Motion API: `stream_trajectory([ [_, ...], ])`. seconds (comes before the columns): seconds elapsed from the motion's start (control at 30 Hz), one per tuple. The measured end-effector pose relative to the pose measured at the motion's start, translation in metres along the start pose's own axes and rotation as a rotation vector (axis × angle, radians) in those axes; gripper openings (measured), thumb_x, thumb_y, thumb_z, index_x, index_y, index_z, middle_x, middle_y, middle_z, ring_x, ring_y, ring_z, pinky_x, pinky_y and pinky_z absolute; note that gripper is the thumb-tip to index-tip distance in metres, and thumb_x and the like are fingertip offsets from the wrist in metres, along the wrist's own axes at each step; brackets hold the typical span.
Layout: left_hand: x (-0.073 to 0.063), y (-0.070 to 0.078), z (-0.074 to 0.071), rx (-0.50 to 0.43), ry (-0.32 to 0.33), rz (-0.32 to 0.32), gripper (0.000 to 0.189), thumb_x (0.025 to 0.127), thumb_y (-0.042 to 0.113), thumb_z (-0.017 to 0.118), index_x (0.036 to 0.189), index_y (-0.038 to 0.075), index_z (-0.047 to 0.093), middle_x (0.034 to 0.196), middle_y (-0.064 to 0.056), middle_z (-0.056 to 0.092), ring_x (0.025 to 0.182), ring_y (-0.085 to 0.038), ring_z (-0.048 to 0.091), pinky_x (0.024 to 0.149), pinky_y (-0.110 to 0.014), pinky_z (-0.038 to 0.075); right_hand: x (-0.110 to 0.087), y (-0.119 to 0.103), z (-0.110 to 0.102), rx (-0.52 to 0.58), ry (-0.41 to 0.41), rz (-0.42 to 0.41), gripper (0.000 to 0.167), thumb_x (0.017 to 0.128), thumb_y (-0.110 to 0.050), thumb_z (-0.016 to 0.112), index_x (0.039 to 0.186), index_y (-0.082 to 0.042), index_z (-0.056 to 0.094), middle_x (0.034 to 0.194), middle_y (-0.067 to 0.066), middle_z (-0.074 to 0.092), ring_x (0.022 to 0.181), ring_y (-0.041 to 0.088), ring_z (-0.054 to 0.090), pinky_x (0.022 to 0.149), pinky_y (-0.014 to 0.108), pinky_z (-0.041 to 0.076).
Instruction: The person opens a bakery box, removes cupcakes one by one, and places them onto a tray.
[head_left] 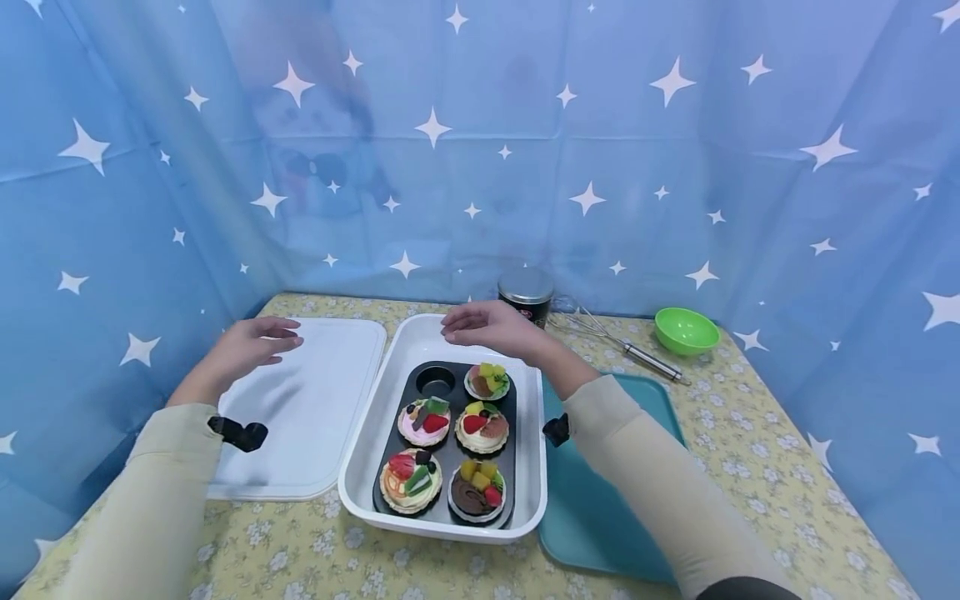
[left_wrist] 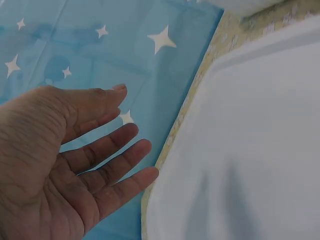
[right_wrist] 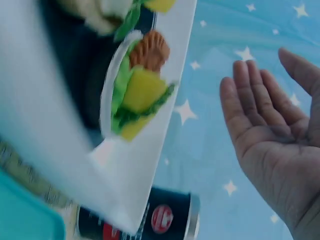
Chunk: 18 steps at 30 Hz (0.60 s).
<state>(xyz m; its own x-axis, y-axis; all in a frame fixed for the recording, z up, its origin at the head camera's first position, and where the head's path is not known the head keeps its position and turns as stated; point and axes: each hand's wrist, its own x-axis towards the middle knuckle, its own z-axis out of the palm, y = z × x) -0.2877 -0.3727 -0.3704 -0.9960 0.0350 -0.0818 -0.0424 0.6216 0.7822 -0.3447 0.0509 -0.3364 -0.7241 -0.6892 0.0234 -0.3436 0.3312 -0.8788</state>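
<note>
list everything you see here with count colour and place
Star-patterned fabric curtain: count unclear, blue with white stars, around the table
Floral tablecloth: 1, yellow, under everything
Flat rectangular tray: 1, white, left
Deep rectangular tray: 1, white, centre
Six-cup muffin tin: 1, dark, inside deep tray
Fruit-topped round tarts: 5, mixed colours, in the tin
Metal-lidded canister: 1, black, beyond deep tray
Wire whisk: 1, silver, far right
Round bowl: 1, green, far right
Rectangular tray: 1, teal, right of deep tray
Sleeves: 2, beige, on the arms
Left hand: 1, near flat tray
Right hand: 1, near deep tray's far end
</note>
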Motion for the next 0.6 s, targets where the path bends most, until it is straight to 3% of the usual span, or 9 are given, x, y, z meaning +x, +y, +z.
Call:
stream_trajectory([
  [0.23,-0.002,0.012,0.029,-0.044,-0.07,0.083,0.065,0.097,0.041,0.068,0.148,0.008,0.047,0.142,-0.021,0.054,0.129,-0.038,0.053,0.103,-0.053,0.045,-0.021,0.014,-0.017,-0.099,-0.001,0.012,0.035,0.099,-0.026,0.067,0.131,-0.013,0.064,0.122,0.002,0.067,0.116,0.018,0.062,0.1,0.045,0.048],
  [0.43,-0.006,0.023,0.059,-0.067,-0.113,0.163,0.065,0.094,0.047,0.069,0.149,0.017,0.049,0.145,-0.015,0.053,0.131,-0.036,0.052,0.104,-0.055,0.042,-0.036,0.031,-0.025,-0.155,-0.036,0.025,0.04,0.098,-0.028,0.068,0.135,-0.012,0.062,0.132,0.011,0.064,0.121,0.022,0.06,0.098,0.042,0.049],
  [0.6,-0.006,0.03,0.083,-0.142,-0.186,0.207,0.065,0.097,0.04,0.068,0.154,0.021,0.042,0.152,-0.013,0.047,0.135,-0.034,0.048,0.108,-0.055,0.039,-0.045,0.045,-0.023,-0.191,-0.068,0.037,0.05,0.098,-0.03,0.068,0.142,-0.01,0.055,0.141,0.014,0.056,0.131,0.029,0.053,0.102,0.041,0.046],
])
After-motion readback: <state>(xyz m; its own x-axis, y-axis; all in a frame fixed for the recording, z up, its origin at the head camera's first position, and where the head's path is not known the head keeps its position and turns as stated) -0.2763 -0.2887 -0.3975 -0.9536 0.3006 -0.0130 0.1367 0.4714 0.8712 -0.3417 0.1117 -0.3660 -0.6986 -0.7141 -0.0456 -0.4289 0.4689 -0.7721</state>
